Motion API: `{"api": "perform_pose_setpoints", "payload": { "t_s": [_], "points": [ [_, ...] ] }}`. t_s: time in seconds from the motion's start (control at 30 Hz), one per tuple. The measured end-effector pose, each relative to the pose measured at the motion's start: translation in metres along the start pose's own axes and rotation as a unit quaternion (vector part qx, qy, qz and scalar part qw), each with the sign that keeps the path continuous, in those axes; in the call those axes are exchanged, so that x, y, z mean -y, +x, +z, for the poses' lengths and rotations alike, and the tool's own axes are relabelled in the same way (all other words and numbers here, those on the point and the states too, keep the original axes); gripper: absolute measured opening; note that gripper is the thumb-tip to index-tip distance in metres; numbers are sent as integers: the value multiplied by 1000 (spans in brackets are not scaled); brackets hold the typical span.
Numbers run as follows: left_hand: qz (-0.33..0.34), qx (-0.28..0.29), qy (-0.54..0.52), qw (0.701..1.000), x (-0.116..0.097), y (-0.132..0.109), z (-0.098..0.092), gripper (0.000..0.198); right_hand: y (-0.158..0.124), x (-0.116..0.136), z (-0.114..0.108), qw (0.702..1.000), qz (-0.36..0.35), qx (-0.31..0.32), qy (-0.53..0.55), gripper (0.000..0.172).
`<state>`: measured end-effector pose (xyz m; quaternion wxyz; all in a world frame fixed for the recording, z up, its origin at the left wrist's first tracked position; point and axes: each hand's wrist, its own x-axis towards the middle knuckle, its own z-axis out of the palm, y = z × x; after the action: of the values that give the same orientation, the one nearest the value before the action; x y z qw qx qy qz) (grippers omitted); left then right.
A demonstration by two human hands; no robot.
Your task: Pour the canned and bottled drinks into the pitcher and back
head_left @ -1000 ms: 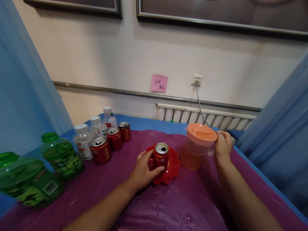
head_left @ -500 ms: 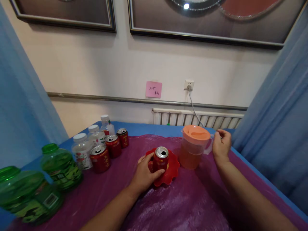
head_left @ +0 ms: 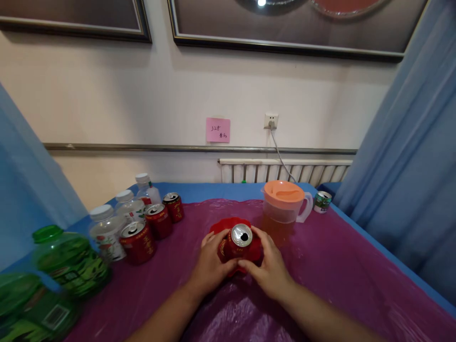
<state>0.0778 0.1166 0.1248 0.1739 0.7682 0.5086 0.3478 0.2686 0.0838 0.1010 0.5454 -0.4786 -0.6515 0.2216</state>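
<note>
An opened red can (head_left: 239, 242) stands on a red scalloped plate (head_left: 221, 225) in the middle of the purple-covered table (head_left: 320, 266). My left hand (head_left: 212, 263) is wrapped round the can's left side. My right hand (head_left: 269, 263) is cupped against the can's right side and over the plate. Behind them a clear pitcher with an orange lid (head_left: 284, 202) holds orange liquid and stands free of both hands.
Three red cans (head_left: 137, 241) and several white-capped bottles (head_left: 105, 230) line the left side, with two large green bottles (head_left: 69, 259) nearer me. A small green can (head_left: 322, 201) stands right of the pitcher. Blue curtains (head_left: 409, 156) hang on both sides, a radiator (head_left: 285, 171) behind.
My right hand let go of the pitcher handle and came down to the right side of the red can. The left hand stayed on the can. The view tilted and shifted.
</note>
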Motion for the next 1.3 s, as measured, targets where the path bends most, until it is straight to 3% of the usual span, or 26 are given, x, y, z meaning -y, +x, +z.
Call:
{"api": "perform_pose_setpoints", "payload": {
  "t_s": [0.17, 0.63, 0.83, 0.97, 1.07, 1.17, 1.3],
  "points": [
    [48, 40, -11, 998, 0, -2, 6, 68, 0, -7, 0, 1000, 5, 10, 12, 71],
    [95, 54, -8, 994, 5, -3, 12, 66, 0, -4, -3, 1000, -13, -6, 12, 62],
    [126, 50, -12, 991, 7, -3, 6, 87, 7, 9, -15, 997, -44, -64, 13, 59],
    [135, 41, -4, 990, 10, -3, 3, 78, 5, 23, -43, 993, -48, -102, 26, 62],
    [134, 3, 5, 991, 12, -1, 4, 65, -5, 22, -79, 991, -14, -130, 25, 64],
    [123, -42, 12, 991, 14, 2, 4, 54, -12, 3, -124, 983, 36, -181, -4, 66],
    [94, -66, 14, 993, 16, 8, 4, 47, 5, -49, -185, 945, 123, -282, -110, 74]
  ]
}}
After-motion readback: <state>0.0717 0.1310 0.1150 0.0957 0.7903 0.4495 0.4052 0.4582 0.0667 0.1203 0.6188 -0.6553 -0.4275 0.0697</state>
